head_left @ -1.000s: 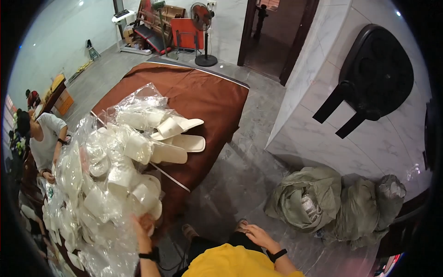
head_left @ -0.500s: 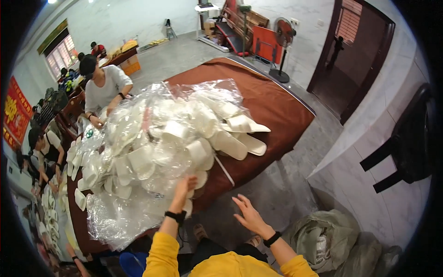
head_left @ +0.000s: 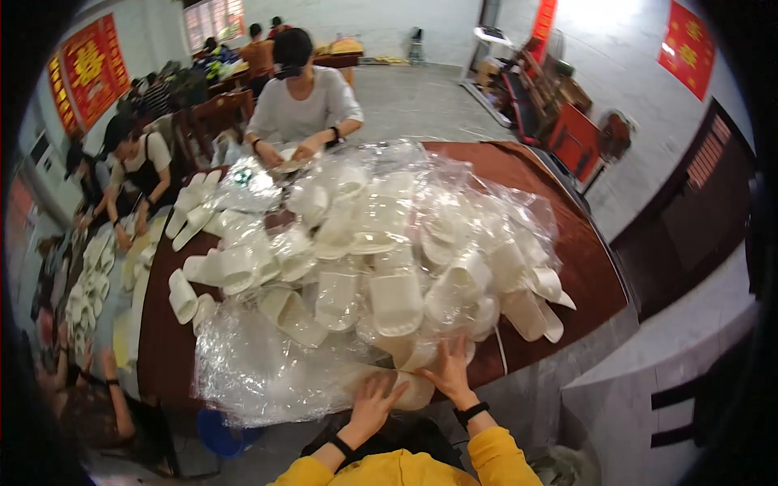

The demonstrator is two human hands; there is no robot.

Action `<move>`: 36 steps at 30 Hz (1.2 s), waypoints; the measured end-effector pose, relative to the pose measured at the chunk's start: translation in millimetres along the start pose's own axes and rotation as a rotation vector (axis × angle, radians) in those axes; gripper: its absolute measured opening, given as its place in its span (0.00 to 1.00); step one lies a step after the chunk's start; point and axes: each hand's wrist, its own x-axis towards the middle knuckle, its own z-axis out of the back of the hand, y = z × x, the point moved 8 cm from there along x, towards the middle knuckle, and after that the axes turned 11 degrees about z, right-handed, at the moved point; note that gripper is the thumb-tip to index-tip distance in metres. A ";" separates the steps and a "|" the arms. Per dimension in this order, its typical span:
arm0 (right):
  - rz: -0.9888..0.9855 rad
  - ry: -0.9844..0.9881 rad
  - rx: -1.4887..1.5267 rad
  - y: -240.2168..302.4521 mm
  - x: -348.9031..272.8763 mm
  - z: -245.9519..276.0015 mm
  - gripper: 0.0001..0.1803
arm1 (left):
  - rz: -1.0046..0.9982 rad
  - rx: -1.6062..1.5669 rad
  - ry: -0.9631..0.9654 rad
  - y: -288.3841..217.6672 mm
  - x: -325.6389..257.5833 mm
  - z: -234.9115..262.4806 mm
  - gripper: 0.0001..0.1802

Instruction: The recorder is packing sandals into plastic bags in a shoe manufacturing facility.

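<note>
White slippers [head_left: 395,303] lie heaped on a brown-covered table in front of me, many of them under or inside clear plastic bags [head_left: 267,368]. At the near edge of the heap, my left hand [head_left: 373,405] has its fingers spread beside a slipper [head_left: 415,392] that lies sideways. My right hand [head_left: 451,371] is just to the right of that slipper, fingers apart, its fingertips reaching the slippers behind. Both hands seem to rest against the pile without a grip. The plastic partly covers the slippers near my left fingers.
Across the table a person in white [head_left: 304,113] handles a slipper. At the left, other people work along a second table with more slippers [head_left: 87,283]. A blue bucket [head_left: 223,433] stands below the near edge. A standing fan [head_left: 612,138] and a dark door [head_left: 689,211] are at the right.
Both my hands have come down to the near edge of the slipper heap and closer together. The view has turned to the left, showing more of the person across.
</note>
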 end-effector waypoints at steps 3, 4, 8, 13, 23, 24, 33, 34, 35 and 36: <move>0.021 -0.041 -0.049 -15.2 6.3 -10.7 0.57 | -0.093 -0.064 -0.054 -4.1 24.3 -1.1 0.38; 0.057 -0.060 -0.058 -14.3 13.9 -9.0 0.56 | -0.118 -0.043 -0.093 -3.8 29.4 1.1 0.37; 0.100 -0.046 -0.041 -23.2 40.7 4.9 0.54 | -0.051 -0.126 -0.193 -9.2 54.2 3.0 0.35; 0.132 -0.022 -0.045 -53.7 49.8 9.6 0.51 | -0.089 -0.169 -0.115 -26.4 87.0 -18.9 0.35; 0.198 -0.002 0.007 0.8 21.5 18.2 0.44 | 0.261 -0.775 -0.256 84.9 -39.5 76.7 0.25; 0.190 -0.027 -0.016 14.8 12.6 28.9 0.41 | 0.430 -0.720 -0.265 108.2 -58.5 105.4 0.21; 0.630 0.211 0.298 277.2 16.5 -16.8 0.24 | 0.912 0.250 -0.540 341.6 -168.5 215.7 0.34; 0.715 0.280 0.337 311.9 20.4 -37.3 0.24 | 0.951 0.263 -0.490 371.2 -173.1 209.3 0.39; 0.799 0.351 0.374 344.9 22.9 -58.7 0.24 | 0.932 0.262 -0.497 391.9 -179.5 203.2 0.39; 0.854 0.404 0.349 374.7 26.7 -86.2 0.24 | 0.961 0.074 -0.367 421.5 -185.6 187.9 0.39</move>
